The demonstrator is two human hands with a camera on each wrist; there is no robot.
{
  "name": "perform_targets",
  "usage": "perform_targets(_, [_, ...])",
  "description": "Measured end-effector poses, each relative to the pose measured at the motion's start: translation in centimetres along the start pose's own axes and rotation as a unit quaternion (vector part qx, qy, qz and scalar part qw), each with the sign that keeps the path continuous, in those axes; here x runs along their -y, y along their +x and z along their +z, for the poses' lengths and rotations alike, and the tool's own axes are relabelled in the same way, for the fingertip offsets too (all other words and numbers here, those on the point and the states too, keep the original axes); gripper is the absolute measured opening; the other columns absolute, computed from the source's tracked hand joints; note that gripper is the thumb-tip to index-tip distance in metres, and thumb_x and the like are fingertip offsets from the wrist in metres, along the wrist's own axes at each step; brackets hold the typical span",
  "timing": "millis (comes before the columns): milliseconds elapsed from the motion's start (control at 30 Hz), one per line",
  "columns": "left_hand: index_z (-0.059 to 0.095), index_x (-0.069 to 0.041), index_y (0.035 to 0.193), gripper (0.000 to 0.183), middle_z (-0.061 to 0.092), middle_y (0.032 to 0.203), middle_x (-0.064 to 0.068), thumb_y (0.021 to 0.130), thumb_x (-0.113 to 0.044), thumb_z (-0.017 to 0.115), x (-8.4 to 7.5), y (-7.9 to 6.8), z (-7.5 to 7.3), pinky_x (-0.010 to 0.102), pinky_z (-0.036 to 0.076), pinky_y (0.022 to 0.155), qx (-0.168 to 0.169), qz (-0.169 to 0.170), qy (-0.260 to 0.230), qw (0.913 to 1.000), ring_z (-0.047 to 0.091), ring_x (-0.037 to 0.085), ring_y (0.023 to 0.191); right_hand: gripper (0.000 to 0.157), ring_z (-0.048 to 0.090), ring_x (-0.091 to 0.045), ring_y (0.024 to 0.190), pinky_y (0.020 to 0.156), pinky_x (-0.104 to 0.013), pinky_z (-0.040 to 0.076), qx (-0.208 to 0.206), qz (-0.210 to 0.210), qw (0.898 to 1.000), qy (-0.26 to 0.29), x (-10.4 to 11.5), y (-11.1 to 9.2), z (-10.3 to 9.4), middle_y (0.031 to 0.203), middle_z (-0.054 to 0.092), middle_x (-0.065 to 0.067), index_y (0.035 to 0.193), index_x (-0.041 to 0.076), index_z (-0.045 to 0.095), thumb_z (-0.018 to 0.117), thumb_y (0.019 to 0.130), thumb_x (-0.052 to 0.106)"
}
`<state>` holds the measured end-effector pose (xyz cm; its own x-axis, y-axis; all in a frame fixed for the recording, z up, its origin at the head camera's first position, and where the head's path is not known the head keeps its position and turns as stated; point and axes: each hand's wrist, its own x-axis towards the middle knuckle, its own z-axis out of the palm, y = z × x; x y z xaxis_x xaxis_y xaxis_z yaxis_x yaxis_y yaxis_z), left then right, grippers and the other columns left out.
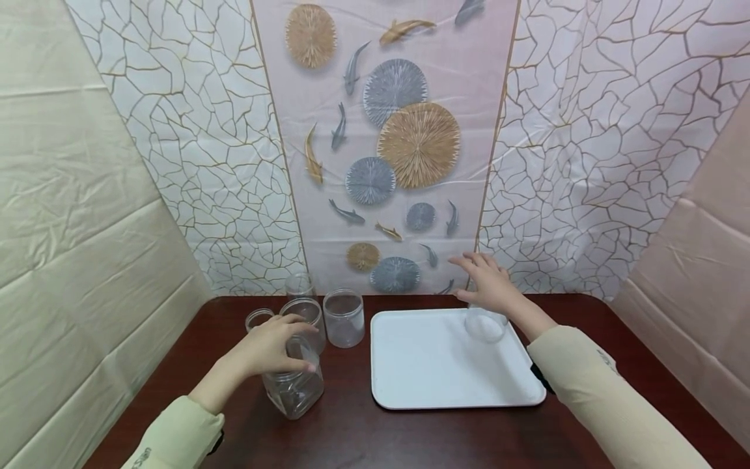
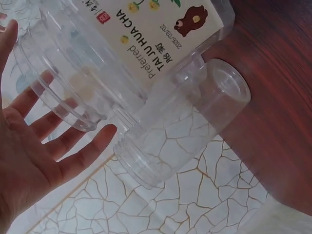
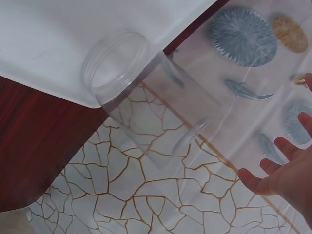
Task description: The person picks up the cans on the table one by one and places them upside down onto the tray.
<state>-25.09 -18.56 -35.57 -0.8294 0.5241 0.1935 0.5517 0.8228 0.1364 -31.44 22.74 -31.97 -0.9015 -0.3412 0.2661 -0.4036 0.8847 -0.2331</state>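
Observation:
My left hand [image 1: 266, 348] hovers over the mouth of a clear square jar [image 1: 295, 394], fingers and thumb spread. In the left wrist view, the fingers [image 2: 87, 153] lie beside the threaded neck of this jar [image 2: 97, 53], which bears a printed label [image 2: 165, 39]; I cannot tell whether they touch it. Above the white tray [image 1: 433, 365], my right hand [image 1: 489, 283] is raised with its fingers spread and holds nothing. Below it a clear round jar [image 1: 486, 326] stands mouth down on the tray's right part. The right wrist view shows this jar [image 3: 151, 112] apart from the fingers [image 3: 253, 183].
Behind the left hand stand more clear jars: a wide round jar [image 1: 344, 319], another round jar [image 1: 316, 335], a taller one [image 1: 300, 284] at the back and a slim one [image 1: 258, 318]. The dark wood table [image 1: 351, 430] meets a patterned cloth backdrop [image 1: 234, 215].

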Motion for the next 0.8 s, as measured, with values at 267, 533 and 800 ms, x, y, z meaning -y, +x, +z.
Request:
perform_targets(267, [0.065,-0.017,0.115,0.066,0.062,0.115,0.008,0.064,-0.056,0.077,-0.2,-0.1,-0.5,0.049,0.049,0.087,0.024,-0.017,0.013,0.9995,0.062,0.029,0.099,0.060,0.028,-0.047,0.131,0.092,-0.074,0.029,-0.020,-0.038,0.999,0.022,0.1,-1.0,-0.3,0.144,0.033,-0.025,0.140,0.010,0.041,0.066,0.087,0.020])
perform_targets(533, [0.065,-0.018,0.109,0.061,0.062,0.101,0.002,0.063,-0.054,0.078,-0.3,0.0,-0.5,0.040,0.050,0.070,0.033,-0.028,0.031,0.9986,0.061,0.024,0.084,0.061,0.028,-0.047,0.130,0.094,-0.074,0.027,-0.023,-0.052,0.998,0.036,0.0,-1.8,-0.1,0.142,0.035,-0.025,0.140,0.008,0.041,0.067,0.086,0.021])
perform_targets(800, [0.065,-0.018,0.106,0.053,0.062,0.097,0.002,0.065,-0.049,0.078,-0.5,-0.1,-0.7,0.039,0.049,0.066,0.027,-0.023,0.040,0.9986,0.061,0.023,0.080,0.061,0.028,-0.050,0.130,0.093,-0.076,0.026,-0.022,-0.055,0.997,0.044,0.1,-2.1,-0.2,0.142,0.035,-0.026,0.140,0.008,0.041,0.066,0.087,0.023])
